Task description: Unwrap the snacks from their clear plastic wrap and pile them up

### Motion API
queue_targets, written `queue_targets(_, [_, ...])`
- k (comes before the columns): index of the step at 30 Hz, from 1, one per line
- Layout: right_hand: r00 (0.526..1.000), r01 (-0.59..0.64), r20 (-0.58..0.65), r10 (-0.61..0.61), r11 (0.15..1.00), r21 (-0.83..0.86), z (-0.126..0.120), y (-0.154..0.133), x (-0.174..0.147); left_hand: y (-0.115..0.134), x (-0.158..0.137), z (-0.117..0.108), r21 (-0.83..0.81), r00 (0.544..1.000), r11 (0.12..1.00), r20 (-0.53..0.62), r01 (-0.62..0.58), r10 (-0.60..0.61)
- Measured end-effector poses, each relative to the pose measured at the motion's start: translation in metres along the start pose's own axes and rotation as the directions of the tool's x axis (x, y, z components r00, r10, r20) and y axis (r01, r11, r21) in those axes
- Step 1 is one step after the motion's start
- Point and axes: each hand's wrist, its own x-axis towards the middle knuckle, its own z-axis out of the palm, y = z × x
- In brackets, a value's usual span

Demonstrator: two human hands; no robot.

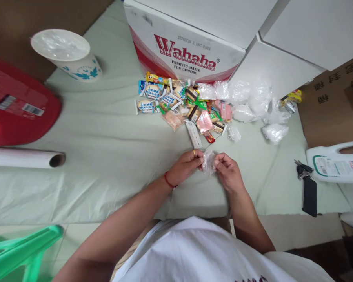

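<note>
Two bare hands at the near side of the cloth [106,184]. Left hand [186,166]: closed, thumb and fingers pinching the left edge of a crumpled clear wrap [208,162]. Right hand [228,172]: closed likewise, pinching the right edge of the same wrap. Wrap position: between both hands, just in front of the snacks [204,119]. On the left hand: gold ring [194,152] and, at the wrist, red bracelet [170,181].

Markings, behind the snacks: carton [185,58] in white and red, lettered "Wahaha®" and "PURIFIED WATER FOR DRINKING", with a small printed code, not fully legible. On several snacks at the left of the pile: blue characters, too small to read. To the right of the pile: clear bags [248,98].

Far right: brown box [335,113] with large black characters; white bottle [329,150] with green-bordered label, text unclear; keys [304,169] beside it.

Left side: cup [82,68] with blue leaf print; red tub [20,125] with barcode; white roll [20,157], unmarked on the visible face.
</note>
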Motion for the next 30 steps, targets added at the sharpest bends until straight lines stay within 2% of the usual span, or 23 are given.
queue_targets(4, [0.998,-0.033,-0.047,0.037,0.997,0.073,-0.013,-0.011,0.0,-0.001,0.001,-0.003,-0.143,0.999,0.989,-0.012,0.033,-0.035])
queue_targets(8, [0.991,0.06,-0.128,-0.044,0.991,0.117,-0.024,-0.011,-0.001,0.0,0.001,-0.004,-0.272,0.997,0.96,-0.034,0.061,-0.073])
queue_targets(11, [0.982,0.111,-0.166,-0.087,0.984,0.14,-0.031,-0.006,-0.005,0.0,0.002,-0.003,-0.307,0.995,0.95,-0.069,0.053,-0.078])
queue_targets(14, [0.978,0.128,-0.183,-0.103,0.983,0.13,-0.032,-0.004,-0.011,-0.003,0.002,0.0,-0.269,0.992,0.961,-0.094,0.058,-0.087])
queue_targets(19, [0.979,0.135,-0.165,-0.122,0.988,0.071,-0.026,-0.004,-0.019,-0.006,0.001,0.003,-0.052,0.998,0.998,-0.048,0.039,-0.042])
queue_targets(22, [0.967,0.106,-0.247,-0.064,0.982,0.158,-0.031,0.001,-0.021,-0.003,0.0,0.003,0.008,1.0,1.0,-0.006,0.007,-0.006])
queue_targets(25, [0.963,0.022,-0.267,0.032,0.98,0.2,-0.038,0.013,-0.025,0.0,0.0,0.004,-0.002,0.997,1.0,-0.072,-0.03,0.03])
queue_targets(27, [0.959,0.0,-0.282,0.039,0.99,0.139,-0.042,0.02,-0.031,0.0,0.001,0.004,-0.034,0.991,0.999,-0.127,-0.036,0.032])
queue_targets(28, [0.95,0.028,-0.312,-0.005,0.997,0.069,-0.044,0.022,-0.035,0.0,0.002,0.004,-0.05,0.989,0.998,-0.144,-0.036,0.029])
queue_targets(30, [0.908,0.149,-0.367,-0.2,0.975,-0.163,-0.044,0.022,-0.042,0.0,0.003,0.004,-0.064,0.989,0.998,-0.15,-0.028,0.018])
